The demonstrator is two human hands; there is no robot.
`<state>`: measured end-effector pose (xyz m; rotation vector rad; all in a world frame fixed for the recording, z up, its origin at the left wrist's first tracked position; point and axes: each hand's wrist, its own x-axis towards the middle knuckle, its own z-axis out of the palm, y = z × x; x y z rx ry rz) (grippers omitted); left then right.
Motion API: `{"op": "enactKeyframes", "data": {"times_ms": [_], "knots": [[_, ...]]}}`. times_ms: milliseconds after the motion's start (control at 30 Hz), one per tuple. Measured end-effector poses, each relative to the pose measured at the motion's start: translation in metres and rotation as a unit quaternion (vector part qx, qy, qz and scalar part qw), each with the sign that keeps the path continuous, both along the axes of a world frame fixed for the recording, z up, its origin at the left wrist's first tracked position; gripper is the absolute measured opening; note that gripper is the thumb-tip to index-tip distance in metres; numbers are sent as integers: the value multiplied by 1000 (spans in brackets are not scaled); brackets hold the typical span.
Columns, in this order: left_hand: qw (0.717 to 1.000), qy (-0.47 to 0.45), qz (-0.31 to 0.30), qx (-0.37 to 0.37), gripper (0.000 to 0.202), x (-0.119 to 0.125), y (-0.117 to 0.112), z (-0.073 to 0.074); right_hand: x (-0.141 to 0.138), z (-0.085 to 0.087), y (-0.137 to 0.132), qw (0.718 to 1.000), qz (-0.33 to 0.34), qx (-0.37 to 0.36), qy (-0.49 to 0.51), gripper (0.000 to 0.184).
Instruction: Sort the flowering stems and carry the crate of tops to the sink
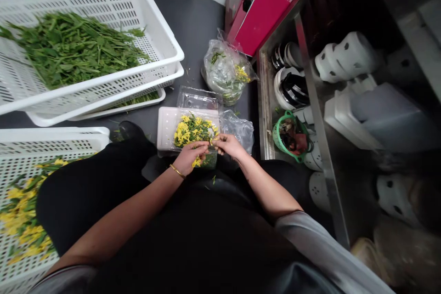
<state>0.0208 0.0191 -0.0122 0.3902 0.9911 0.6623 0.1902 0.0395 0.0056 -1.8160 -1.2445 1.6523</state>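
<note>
My left hand (190,158) has its fingers closed on a yellow-flowered sprig (196,162), whose blossoms show below the fingers. Close beside it, my right hand (230,145) pinches a small yellow flower piece (212,141) between thumb and fingertips; its exact shape is too small to tell. Just beyond both hands lies a clear plastic box filled with yellow flowers and green stems (193,131). The box's transparent lid (198,98) stands folded back. Under the box is a white block-like container (165,126).
White crates hold leafy greens (82,50) at upper left and yellow flowers (25,220) at lower left. Past the box sits a plastic bag of greens (225,66); a crumpled bag (237,129) lies to its near side. A metal shelf (324,147) with a green basket (279,140) borders the right.
</note>
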Motion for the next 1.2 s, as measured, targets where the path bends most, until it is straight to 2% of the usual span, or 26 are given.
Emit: {"op": "enactKeyframes", "data": {"times_ms": [133,300,367,467,533,633,700,733,767,833,900,967,1033,1100,1200], "knots": [[998,12,35,42,29,-1,1,1,-1,15,-30,992,-49,-42,112,38],[995,25,86,39,22,-10,6,3,13,17,-49,988,-46,-68,129,36],[998,22,56,35,25,-11,5,6,16,17,-52,986,-47,-81,136,36],[998,20,-34,53,31,-9,1,10,15,18,-54,981,-40,-98,159,36],[997,19,-42,64,32,-9,1,12,13,18,-54,982,0,-111,155,33],[998,20,34,53,27,-13,6,12,15,17,-50,982,149,-108,37,22],[997,20,69,38,24,-16,9,10,17,16,-39,966,236,-39,-95,18],[997,24,63,35,22,-16,9,9,16,14,-31,955,255,10,-152,16],[998,32,37,37,20,-15,7,9,14,12,-20,943,258,60,-201,12],[994,62,-67,59,17,-11,2,8,3,2,4,922,241,123,-278,13],[973,95,-188,95,17,-5,-5,8,-14,-14,29,899,234,143,-343,19],[952,118,-255,123,16,-1,-10,9,-33,-33,48,878,262,135,-377,31],[949,134,-257,125,14,1,-10,9,-47,-51,58,866,293,124,-386,37],[961,138,-215,110,14,0,-7,8,-51,-62,58,863,303,132,-384,30],[976,124,-160,87,14,-2,-2,6,-37,-62,46,865,324,154,-352,19]]}}
